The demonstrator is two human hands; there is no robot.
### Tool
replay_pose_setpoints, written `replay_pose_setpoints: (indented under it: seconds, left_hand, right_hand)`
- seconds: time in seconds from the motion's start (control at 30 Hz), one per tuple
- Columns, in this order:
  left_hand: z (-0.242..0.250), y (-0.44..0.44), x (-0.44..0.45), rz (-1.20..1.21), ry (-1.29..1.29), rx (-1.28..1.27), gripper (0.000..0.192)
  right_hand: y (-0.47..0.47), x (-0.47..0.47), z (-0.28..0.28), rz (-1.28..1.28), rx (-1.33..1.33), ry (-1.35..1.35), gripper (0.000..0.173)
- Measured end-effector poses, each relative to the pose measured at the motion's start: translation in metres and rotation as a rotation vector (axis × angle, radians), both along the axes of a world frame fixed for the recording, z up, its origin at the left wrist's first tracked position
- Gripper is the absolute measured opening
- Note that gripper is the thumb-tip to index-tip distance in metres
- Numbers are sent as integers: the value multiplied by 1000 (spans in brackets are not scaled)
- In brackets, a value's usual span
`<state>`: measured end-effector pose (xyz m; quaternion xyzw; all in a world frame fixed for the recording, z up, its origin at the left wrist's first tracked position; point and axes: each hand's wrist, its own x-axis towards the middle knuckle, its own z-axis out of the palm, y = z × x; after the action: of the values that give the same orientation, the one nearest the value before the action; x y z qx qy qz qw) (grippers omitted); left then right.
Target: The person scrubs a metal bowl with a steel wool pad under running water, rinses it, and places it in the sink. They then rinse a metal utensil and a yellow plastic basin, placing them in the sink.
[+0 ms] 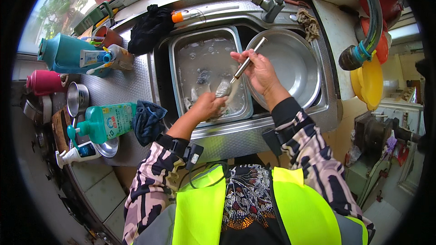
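My right hand (260, 71) grips a utensil by its metal handle (250, 59), which slants above the divide between two metal basins. The handle's thin lower end points toward my left hand (209, 106). That hand is closed around a pale grey, ribbed scrubbing pad or cloth (223, 89), whose exact kind I cannot tell. My left fingers and this bundle hide the utensil's working end. Below them, a rectangular metal basin (211, 46) holds cloudy, bubbly water. A dark grey scourer-like clump (203, 76) and whitish scraps (194, 94) lie in the water.
A round metal basin (289, 61) sits at right under the faucet (274, 6). A black plastic bag (150, 29), a green detergent bottle (109, 122), a dark blue cloth (147, 122) and a turquoise thermos jug (63, 54) crowd the left counter. Yellow basins (368, 81) stand at far right.
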<state>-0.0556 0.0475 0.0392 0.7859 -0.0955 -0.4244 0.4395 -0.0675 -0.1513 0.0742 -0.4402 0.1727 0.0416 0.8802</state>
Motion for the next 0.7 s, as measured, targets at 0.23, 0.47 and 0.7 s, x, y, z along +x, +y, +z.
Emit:
replay_pose_setpoints:
  seconds: [0.23,0.47,0.7]
  left_hand:
    - [-19,22,9,-126,-491,215,30]
    - [12,4,29,14,-726,304,32]
    - [51,-16,22,231,338,-331,37]
  right_hand:
    - [-1,-10,8,107,-8,6,21]
    - [-13,-17,13,47,195,7,21]
    - [-16,-26,9,-110,452,23,20]
